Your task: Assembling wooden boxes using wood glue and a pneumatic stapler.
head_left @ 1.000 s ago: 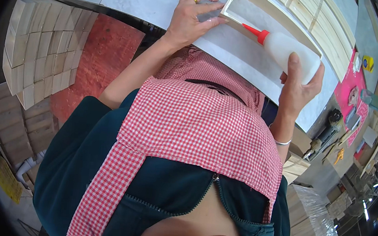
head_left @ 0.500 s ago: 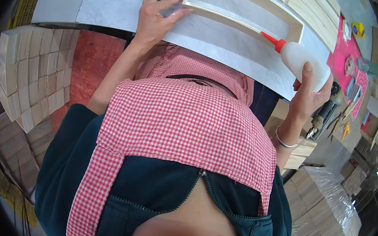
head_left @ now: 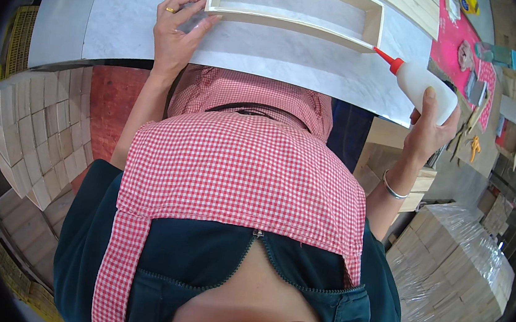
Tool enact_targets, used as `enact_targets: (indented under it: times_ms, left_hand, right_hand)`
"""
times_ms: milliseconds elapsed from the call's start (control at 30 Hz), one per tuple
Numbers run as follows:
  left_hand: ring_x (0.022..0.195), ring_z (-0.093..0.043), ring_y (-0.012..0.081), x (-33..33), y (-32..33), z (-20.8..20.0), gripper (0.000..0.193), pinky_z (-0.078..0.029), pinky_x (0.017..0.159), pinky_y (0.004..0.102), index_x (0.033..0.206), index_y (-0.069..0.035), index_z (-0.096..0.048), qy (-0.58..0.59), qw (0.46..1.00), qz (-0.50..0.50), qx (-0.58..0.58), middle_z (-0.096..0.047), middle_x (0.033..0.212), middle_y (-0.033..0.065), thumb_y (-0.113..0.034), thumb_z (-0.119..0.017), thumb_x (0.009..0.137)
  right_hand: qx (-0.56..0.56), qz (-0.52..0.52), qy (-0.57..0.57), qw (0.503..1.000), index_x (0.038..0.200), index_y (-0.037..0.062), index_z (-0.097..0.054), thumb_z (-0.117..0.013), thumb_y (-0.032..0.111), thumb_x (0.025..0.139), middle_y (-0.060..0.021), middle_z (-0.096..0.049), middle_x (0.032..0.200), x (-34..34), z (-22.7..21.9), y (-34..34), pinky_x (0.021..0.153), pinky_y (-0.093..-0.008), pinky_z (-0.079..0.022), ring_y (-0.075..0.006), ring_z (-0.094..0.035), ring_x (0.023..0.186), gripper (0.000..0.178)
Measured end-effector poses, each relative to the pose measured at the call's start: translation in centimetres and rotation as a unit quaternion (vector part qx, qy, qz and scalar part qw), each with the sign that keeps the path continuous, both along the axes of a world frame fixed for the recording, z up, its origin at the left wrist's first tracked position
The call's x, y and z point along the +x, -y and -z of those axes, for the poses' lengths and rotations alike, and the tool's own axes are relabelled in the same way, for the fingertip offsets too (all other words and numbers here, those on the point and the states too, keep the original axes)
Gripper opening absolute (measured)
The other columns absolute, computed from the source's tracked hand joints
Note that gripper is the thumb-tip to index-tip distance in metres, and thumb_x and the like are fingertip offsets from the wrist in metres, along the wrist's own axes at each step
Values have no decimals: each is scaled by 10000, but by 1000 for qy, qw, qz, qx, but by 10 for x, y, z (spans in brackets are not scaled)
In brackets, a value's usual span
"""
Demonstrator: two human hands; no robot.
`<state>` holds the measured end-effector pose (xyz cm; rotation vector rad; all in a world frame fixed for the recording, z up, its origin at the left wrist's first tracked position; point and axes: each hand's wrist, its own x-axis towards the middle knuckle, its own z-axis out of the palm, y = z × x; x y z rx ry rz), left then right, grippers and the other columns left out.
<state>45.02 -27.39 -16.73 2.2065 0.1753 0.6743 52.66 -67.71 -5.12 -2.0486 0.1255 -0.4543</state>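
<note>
Holding one white bottle (head_left: 426,90) at the near right corner of one wooden frame (head_left: 295,28)

One checked apron (head_left: 251,166) covers the wearer's front, over a dark green jacket (head_left: 90,225). Two hands are at work. The right hand (head_left: 431,131) is wrapped around the bottle, one bracelet (head_left: 394,194) on its wrist; the left hand (head_left: 177,35), with one ring (head_left: 170,10), is half open, thumb and fingertips at the frame's left end. One red nozzle (head_left: 387,60) slants toward the frame, which lies on the marbled table (head_left: 148,14). Farther out come one block stack (head_left: 44,122) on the left, one plastic-wrapped stack (head_left: 446,272) on the right and one orange tool (head_left: 475,148).

Most of the right fingers are hidden behind the bottle. Whether the left fingertips press on the frame, or the nozzle's tip touches it, cannot be told. Pale slats (head_left: 409,5) beyond the frame are cut off at the upper rim, too partial to count.

Half a second ago the tip was partway along the near wall; now it is at that wall's right end. The left hand remains at the opposite end.
</note>
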Motion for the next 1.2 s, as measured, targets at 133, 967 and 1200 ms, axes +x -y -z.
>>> enact_targets:
  times_ms: [133,967,1200]
  left_hand:
    - [1260,-499,216,0,-2,2,350,-451,1049,336,1131,-76,-769,-3,1000,0,9,-655,1208,15,-167,-844,802]
    - [1259,-519,286,-9,-8,-3,399,-415,1071,386,1182,-14,-721,-54,998,15,3,-625,1272,84,-38,-789,790]
    - [1261,-530,278,-7,-17,15,395,-410,1080,377,1213,-8,-705,-76,994,74,0,-613,1314,101,-52,-780,827]
  right_hand:
    - [-6,1,-7,1000,1121,-8,-612,-742,247,906,-96,-645,849,1,-3,5,460,-208,-436,-107,-534,574,358]
    - [-285,141,53,947,878,14,-552,-806,253,708,-133,-560,883,285,80,136,762,-407,-498,-317,-557,795,388]
    - [-337,144,-8,930,867,-49,-675,-730,490,821,-211,-671,823,344,142,182,592,-445,-475,-367,-585,625,545]
